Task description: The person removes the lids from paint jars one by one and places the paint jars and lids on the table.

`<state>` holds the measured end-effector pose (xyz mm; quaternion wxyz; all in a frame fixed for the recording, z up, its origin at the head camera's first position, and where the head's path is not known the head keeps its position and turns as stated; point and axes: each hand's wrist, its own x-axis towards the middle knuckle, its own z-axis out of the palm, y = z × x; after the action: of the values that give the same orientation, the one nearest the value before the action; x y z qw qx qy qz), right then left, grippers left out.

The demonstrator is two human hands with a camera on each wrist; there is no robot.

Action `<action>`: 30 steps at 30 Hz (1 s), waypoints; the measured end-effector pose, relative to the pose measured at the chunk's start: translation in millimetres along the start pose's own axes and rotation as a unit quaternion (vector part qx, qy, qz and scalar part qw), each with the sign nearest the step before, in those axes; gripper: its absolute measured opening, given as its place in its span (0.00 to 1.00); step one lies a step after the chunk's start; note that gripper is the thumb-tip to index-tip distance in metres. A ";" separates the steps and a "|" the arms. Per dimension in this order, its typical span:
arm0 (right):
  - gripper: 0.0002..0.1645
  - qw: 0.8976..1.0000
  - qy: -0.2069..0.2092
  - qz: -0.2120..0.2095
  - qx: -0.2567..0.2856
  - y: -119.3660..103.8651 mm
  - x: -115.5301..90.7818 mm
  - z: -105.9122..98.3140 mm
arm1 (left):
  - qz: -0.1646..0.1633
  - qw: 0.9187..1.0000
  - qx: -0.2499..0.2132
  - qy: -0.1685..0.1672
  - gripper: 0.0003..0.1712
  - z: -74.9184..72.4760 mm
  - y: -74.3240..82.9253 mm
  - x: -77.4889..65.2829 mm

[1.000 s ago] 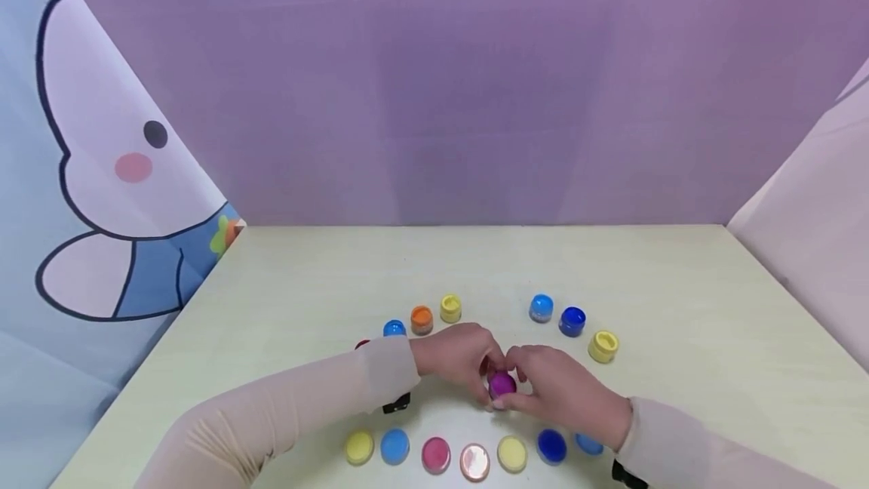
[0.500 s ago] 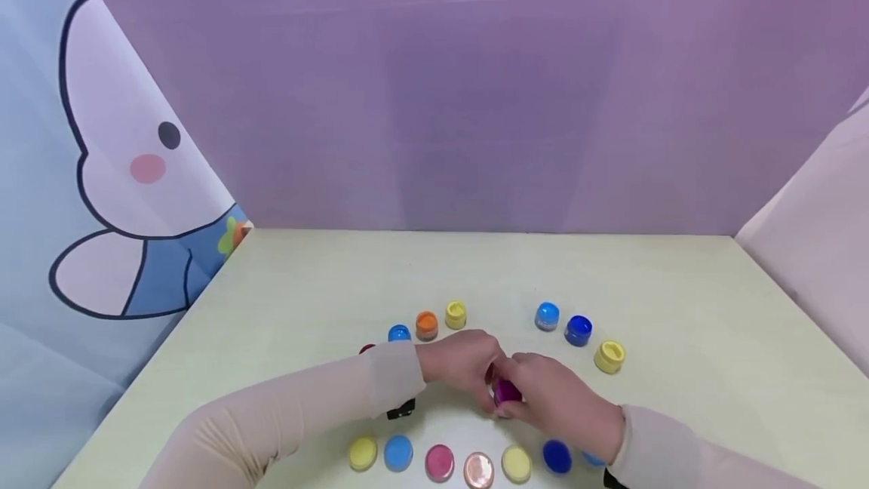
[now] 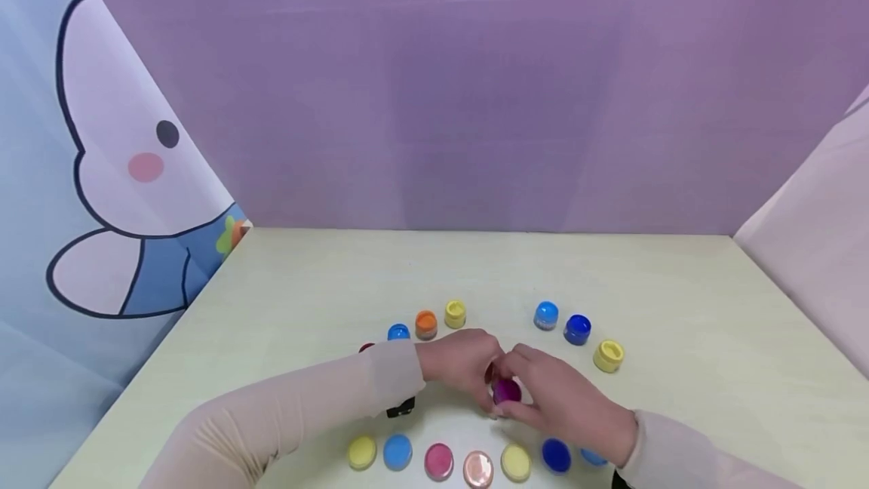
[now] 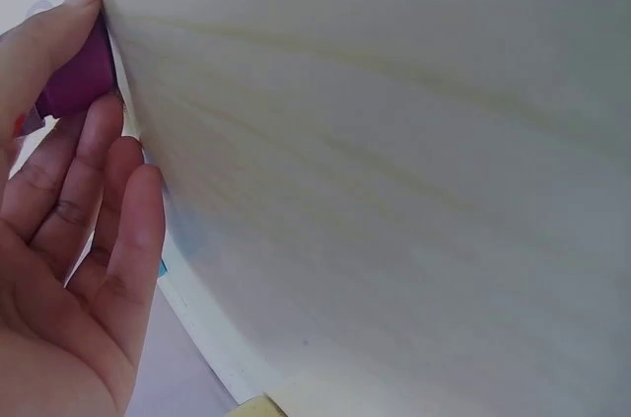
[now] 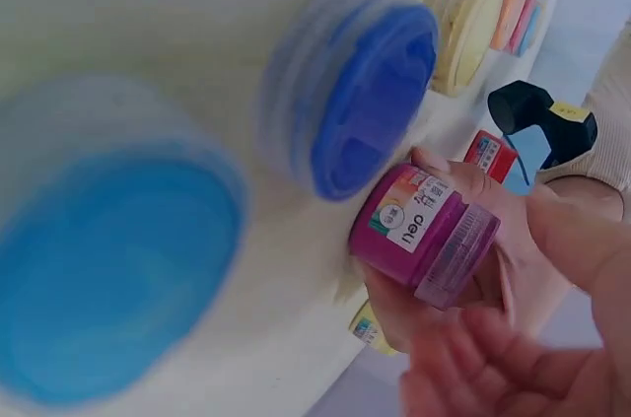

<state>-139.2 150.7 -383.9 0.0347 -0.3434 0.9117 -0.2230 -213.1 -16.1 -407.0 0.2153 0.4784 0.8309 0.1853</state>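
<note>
A small purple paint jar (image 3: 507, 391) with a white label stands between my two hands. My left hand (image 3: 465, 364) grips its body from the left; in the left wrist view the thumb lies along the purple side (image 4: 84, 77) and the other fingers fan out below. My right hand (image 3: 566, 398) reaches in from the right. In the right wrist view, its thumb and fingers (image 5: 463, 343) are spread around the jar's barcode-marked end (image 5: 461, 257), with a gap showing between them and the jar.
A front row holds round flat-topped pieces, including a yellow (image 3: 362, 453), a pink (image 3: 439, 462) and a dark blue one (image 3: 557, 456). Behind stand paint jars: orange (image 3: 426, 324), yellow (image 3: 455, 314), light blue (image 3: 546, 315), dark blue (image 3: 578, 329) and another yellow (image 3: 609, 355).
My right hand closes over the jar's top half a second ago, then its fingers and thumb spread apart and it draws back slightly. The left hand keeps its grip.
</note>
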 end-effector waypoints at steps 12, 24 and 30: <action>0.11 1.000 0.003 -0.022 -0.022 -0.3 6.6 -0.8 | -0.006 1.000 0.016 0.009 0.16 -3.4 2.2 -0.6; 0.13 0.995 -0.032 -0.071 -0.061 3.8 7.3 -4.4 | -0.018 1.000 0.019 0.011 0.16 -0.1 2.9 1.0; 0.12 0.992 -0.063 -0.089 -0.058 9.1 9.9 -9.5 | -0.045 0.999 0.024 0.009 0.16 -0.9 4.3 0.5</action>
<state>-154.3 154.1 -378.4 0.0524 -0.4375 0.8851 -0.1498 -210.7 -13.8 -404.2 0.2042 0.4441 0.8576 0.1599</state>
